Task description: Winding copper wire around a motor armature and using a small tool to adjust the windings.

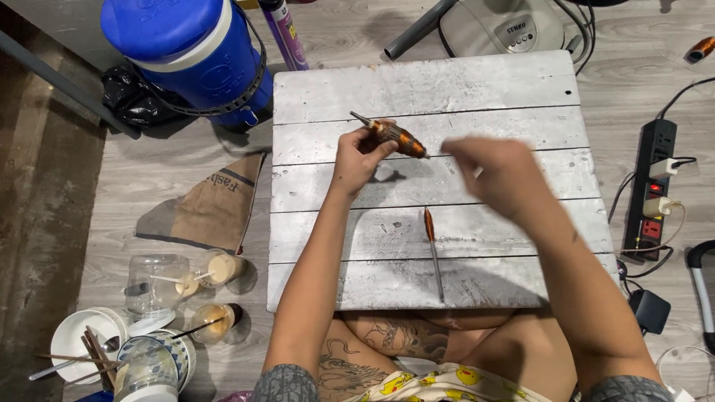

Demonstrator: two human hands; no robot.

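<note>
Sitting cross-legged behind a low, whitewashed wooden plank table [491, 89], the person has nearest them a thin metal rod with an orange-wrapped tip [433, 249], lying loose and untouched on the boards. Further out, the left hand [357, 158] is closed around a brown-and-orange banded, copper-wound spindle on a metal shaft [395, 136], held tilted above the planks; the winding looks well built up, though judging by the work not finished. The right hand [495, 173], blurred beside the spindle's tip, is raised mid-air; its grip cannot be told.
</note>
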